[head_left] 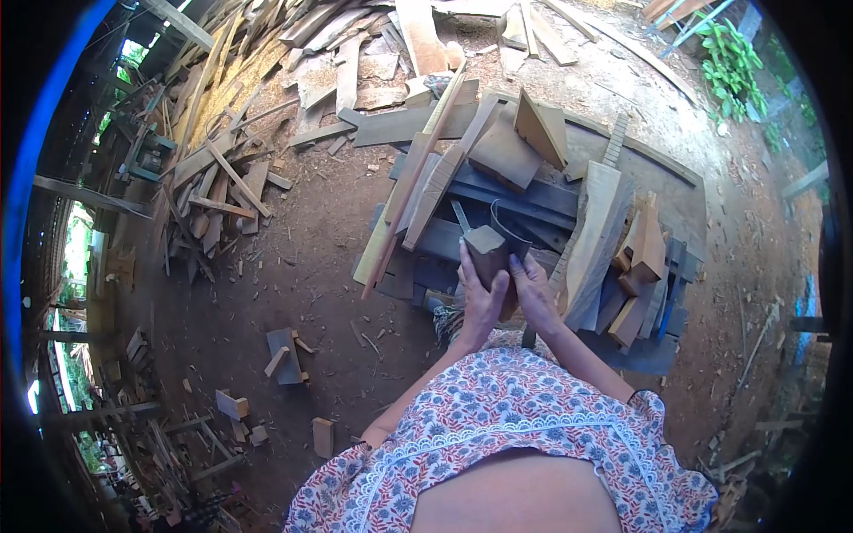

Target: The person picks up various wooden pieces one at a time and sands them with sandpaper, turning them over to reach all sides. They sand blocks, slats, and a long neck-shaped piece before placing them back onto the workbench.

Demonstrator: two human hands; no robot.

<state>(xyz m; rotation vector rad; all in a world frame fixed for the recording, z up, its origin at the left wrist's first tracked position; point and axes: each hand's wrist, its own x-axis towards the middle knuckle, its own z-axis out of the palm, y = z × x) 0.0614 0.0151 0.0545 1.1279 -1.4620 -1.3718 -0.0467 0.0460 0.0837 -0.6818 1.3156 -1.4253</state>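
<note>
A wooden block (486, 244) with a lighter end face and dark brown sides sits between my two hands, in front of my body. My left hand (482, 298) is wrapped along its left side, thumb toward me. On the other side, my right hand (533, 286) grips near its lower right edge, fingers bent. Just beyond the block, a narrow flat strip (459, 214) points away from me. A thin curved edge (508, 216) rises to the right of the block, over dark boards (524, 206) on the low worktable.
Long planks (426, 178) lie along the worktable's left side. A shaped board with a narrow neck (601, 200) and stacked offcuts (641, 249) occupy its right. Scrap wood piles (213, 191) and loose blocks (284, 355) lie on the dirt floor (240, 293).
</note>
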